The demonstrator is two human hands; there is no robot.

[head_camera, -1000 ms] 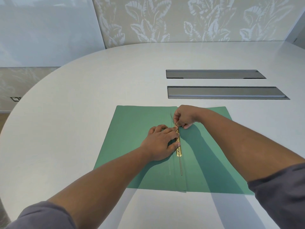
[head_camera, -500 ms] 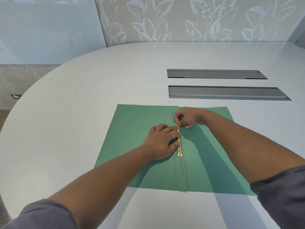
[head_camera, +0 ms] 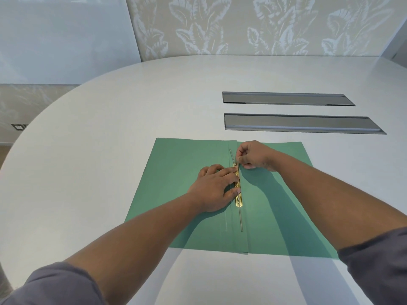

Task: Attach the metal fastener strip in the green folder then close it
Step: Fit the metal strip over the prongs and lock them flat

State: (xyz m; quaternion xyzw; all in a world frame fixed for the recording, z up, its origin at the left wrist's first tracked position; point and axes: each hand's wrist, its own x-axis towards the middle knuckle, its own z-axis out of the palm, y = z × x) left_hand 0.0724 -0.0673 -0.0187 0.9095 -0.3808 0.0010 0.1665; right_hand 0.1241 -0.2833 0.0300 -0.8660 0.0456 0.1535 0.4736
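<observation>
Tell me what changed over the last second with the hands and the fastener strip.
Very little. The right hand shifted slightly at the far end of the gold fastener strip, its fingertips pinching there as before. The left hand kept pressing the strip flat along the fold of the green folder. The thin prong toward the near edge lies unchanged, and the folder remains open on the white table.

We figured it was an office meeting room: big rounded white table [head_camera: 110, 150], cable hatches [head_camera: 297, 124] at 1 o'clock.
</observation>
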